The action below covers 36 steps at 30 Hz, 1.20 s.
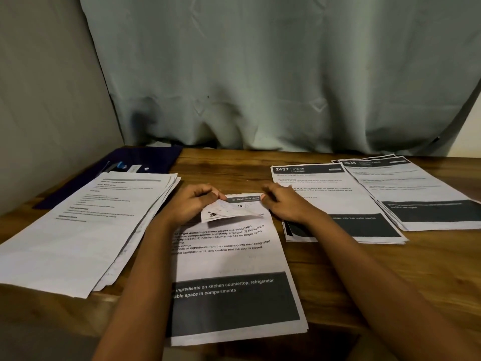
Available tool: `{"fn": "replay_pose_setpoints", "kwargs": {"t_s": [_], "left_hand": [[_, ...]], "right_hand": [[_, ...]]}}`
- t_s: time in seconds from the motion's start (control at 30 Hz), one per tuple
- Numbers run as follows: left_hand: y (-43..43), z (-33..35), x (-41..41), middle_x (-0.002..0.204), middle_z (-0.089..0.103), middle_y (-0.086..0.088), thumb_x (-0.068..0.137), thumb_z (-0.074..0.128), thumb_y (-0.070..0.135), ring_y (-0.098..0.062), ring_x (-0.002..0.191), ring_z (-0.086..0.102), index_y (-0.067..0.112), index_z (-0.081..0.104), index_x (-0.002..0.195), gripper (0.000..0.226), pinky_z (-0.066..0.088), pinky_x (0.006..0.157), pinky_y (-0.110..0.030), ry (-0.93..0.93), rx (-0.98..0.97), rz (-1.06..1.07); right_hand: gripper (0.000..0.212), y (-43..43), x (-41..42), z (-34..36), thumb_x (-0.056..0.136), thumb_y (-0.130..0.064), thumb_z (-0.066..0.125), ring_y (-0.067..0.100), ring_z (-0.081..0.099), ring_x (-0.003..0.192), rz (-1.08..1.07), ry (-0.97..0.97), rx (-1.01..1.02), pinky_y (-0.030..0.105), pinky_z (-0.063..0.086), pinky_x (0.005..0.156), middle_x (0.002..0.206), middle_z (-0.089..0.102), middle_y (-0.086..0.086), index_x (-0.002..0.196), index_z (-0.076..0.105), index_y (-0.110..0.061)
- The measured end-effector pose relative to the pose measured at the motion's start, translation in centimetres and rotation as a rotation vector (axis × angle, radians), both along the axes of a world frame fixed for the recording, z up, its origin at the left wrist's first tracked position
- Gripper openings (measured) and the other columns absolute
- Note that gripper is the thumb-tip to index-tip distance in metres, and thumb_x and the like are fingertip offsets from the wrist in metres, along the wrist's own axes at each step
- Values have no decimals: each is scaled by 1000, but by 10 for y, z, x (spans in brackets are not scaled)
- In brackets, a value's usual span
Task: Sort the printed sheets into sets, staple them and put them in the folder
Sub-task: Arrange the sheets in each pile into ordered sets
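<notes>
The set of sheets (234, 259) you are working on lies at the middle of the table's near edge, its bottom hanging slightly over that edge. Its top sheet is folded back toward you at the far end, showing the page beneath. Your left hand (194, 203) pinches the folded-over corner between thumb and fingertips. Your right hand (283, 204) rests at the sheet's far right corner, fingers curled on the paper; whether it is gripping the edge or only pressing on it, you cannot tell from here.

A loose fanned stack (86, 230) lies toward the table's left edge. Behind it, in the far left corner, the dark blue folder (145, 158) sits partly under that stack. Toward the right edge lie two more piles, one headed 2437 (335, 201) and one headed 3638 (419, 191), overlapping slightly. The wooden table (390, 269) backs onto a pale curtain (260, 74).
</notes>
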State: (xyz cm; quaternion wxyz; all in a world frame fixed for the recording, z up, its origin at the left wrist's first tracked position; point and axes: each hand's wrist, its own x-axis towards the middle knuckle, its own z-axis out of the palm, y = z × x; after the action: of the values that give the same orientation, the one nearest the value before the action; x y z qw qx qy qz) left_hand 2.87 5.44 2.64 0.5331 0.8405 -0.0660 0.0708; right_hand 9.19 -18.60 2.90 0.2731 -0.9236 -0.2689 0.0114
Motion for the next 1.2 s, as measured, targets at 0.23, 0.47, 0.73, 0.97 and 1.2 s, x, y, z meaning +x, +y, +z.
{"fn": "replay_pose_setpoints", "kwargs": {"t_s": [0.23, 0.47, 0.73, 0.97, 1.2], "left_hand": [[0, 1, 0, 102, 71, 1, 96, 53, 12, -22, 102, 64, 15, 75, 92, 22, 45, 95, -35, -18, 26, 17], [-8, 4, -5, 104, 70, 5, 98, 52, 25, -16, 93, 67, 27, 66, 113, 21, 51, 78, -26, -12, 20, 44], [-15, 1, 0, 139, 51, 9, 85, 13, 80, -18, 132, 44, 62, 47, 124, 55, 30, 110, -44, -17, -25, 94], [-27, -1, -1, 157, 24, 1, 96, 4, 54, -20, 148, 6, 32, 28, 148, 62, -12, 118, -47, -19, 326, 163], [-34, -1, -5, 152, 34, -7, 104, 18, 40, -24, 145, 18, 16, 36, 145, 51, -9, 117, -42, 55, 436, 143]], "right_hand": [[53, 3, -4, 2, 92, -29, 61, 24, 51, 120, 38, 3, 23, 30, 36, 99, 134, 55, 8, 138, 41, -13], [57, 7, -8, 6, 86, -15, 69, 21, 60, 112, 73, 321, 540, 31, 50, 94, 122, 62, 7, 137, 43, -14], [53, 13, -39, 16, 84, -14, 68, 8, 66, 99, 271, 481, 607, 24, 56, 75, 115, 63, -4, 132, 45, -18], [26, 29, -28, 8, 99, -16, 49, 25, 67, 94, 34, 409, 789, 32, 55, 77, 114, 67, 14, 121, 56, -6], [17, 37, -20, 5, 99, -6, 44, 23, 64, 79, -111, 443, 849, 33, 51, 76, 102, 67, 17, 102, 60, -10]]}}
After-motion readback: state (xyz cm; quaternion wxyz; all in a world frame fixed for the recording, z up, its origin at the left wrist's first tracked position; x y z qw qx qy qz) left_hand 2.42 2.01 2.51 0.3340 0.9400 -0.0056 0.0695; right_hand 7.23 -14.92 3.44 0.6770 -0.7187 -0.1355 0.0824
